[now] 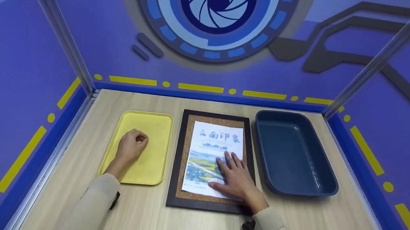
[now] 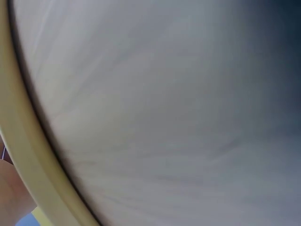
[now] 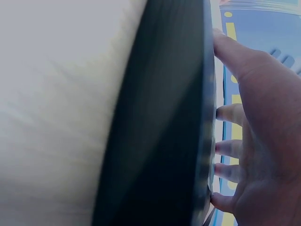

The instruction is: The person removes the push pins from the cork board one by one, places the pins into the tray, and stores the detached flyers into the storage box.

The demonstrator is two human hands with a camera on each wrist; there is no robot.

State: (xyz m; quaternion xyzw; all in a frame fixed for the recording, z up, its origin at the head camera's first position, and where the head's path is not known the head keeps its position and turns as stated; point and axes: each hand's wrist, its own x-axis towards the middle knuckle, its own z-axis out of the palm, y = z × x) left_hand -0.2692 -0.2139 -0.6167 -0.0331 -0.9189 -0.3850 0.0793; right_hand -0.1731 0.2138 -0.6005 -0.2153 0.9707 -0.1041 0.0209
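Note:
A sheet of paper (image 1: 203, 142) printed with large blue characters and a landscape picture lies on a dark-framed cork board (image 1: 189, 155). Over the sheet's lower right part my right hand (image 1: 235, 178) rests, fingers spread and fingertips on the paper. The right wrist view shows this hand (image 3: 268, 127) beside the board's dark frame edge (image 3: 207, 108). My left hand (image 1: 132, 144) is over the yellow tray (image 1: 151, 164), its fingers curled and thumb and forefinger meeting in a loop. I cannot tell whether something small is between those fingertips.
A deep dark blue bin (image 1: 289, 153) stands right of the board. All three lie on a light wood table (image 1: 138, 209), closed in by a blue-purple back wall (image 1: 107, 45) and side walls with metal posts at the corners.

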